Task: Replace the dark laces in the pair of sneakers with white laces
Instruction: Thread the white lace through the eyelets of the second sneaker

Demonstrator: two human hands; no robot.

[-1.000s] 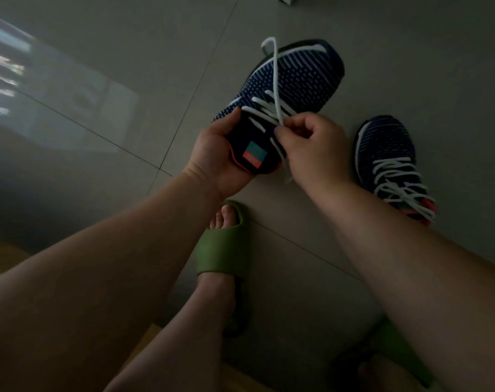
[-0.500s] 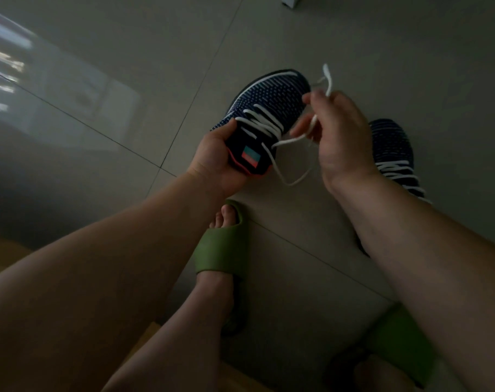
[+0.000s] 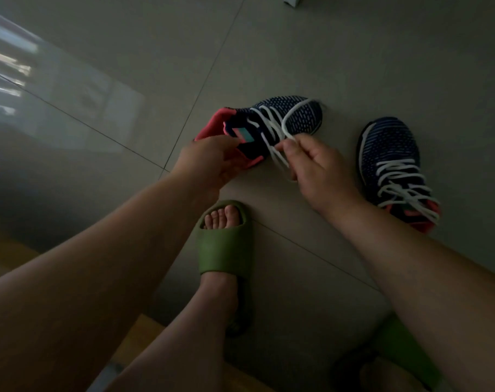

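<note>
Both sneakers (image 3: 285, 120) (image 3: 390, 154) hold white laces (image 3: 271, 128); right hand (image 3: 317, 168) pinches one.

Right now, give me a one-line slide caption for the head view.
Left hand steadies a navy sneaker while right hand pinches its white lace.

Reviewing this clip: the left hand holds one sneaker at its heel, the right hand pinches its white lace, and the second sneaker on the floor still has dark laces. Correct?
Not quite. The head view shows the second sneaker on the floor already threaded with white laces, not dark ones. The rest stands: the left hand holds the first sneaker at its heel, and the right hand pinches its white lace.
</note>
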